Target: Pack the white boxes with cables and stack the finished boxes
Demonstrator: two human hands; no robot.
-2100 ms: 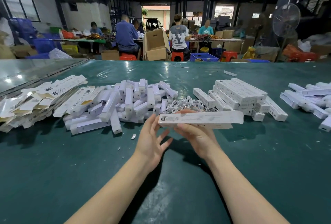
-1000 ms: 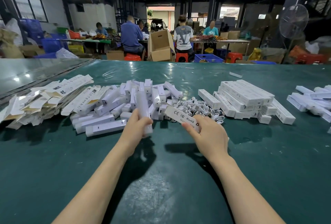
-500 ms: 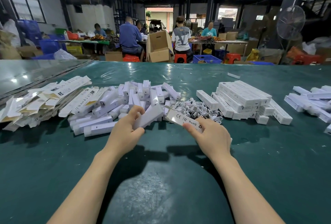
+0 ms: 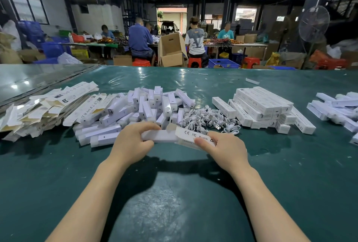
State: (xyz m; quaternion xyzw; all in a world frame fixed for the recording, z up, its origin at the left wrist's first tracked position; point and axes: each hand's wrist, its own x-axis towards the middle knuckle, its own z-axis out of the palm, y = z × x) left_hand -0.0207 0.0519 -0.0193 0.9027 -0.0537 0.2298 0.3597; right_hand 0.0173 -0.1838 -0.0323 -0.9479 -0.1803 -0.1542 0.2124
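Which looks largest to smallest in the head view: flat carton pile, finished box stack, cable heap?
1-2. flat carton pile and finished box stack: about alike, unranked.
3. cable heap: clearly smallest.

On the green worktop [image 4: 174,193], the left hand [image 4: 133,143] grips a plain white bar [image 4: 160,136] and the right hand [image 4: 226,148] pinches a printed white box [image 4: 193,136]. The bar's right end meets the box's open end. Just behind the hands lie a heap of white bars [image 4: 151,104] and a tangle of white cables [image 4: 209,120]. Flat unfolded cartons [image 4: 48,104] spread to the left. A neat stack of closed boxes [image 4: 263,106] sits to the right, with more loose boxes [image 4: 337,108] beyond it.
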